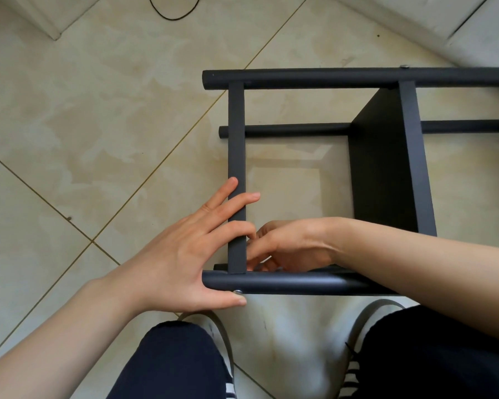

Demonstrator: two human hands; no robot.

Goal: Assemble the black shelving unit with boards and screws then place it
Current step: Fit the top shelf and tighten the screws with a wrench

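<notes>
The black shelving unit [386, 168] lies on its side on the glossy, marbled floor tiles [98, 125], partly built: matte round poles [357, 77] carry two flat boards, the end board [236, 139] and a middle board [386, 174], with a screw head [237, 291] showing at the near pole [300, 283]; more boards, tightening and standing it in place probably remain. The left hand [190, 254] lies open with straight fingers across the end board and thumb under the near pole, while the right hand [291, 249] reaches inside at that joint, fingers curled, though whether it pinches anything I cannot tell.

Shelving unit [357, 180] on floor [98, 139]
</notes>
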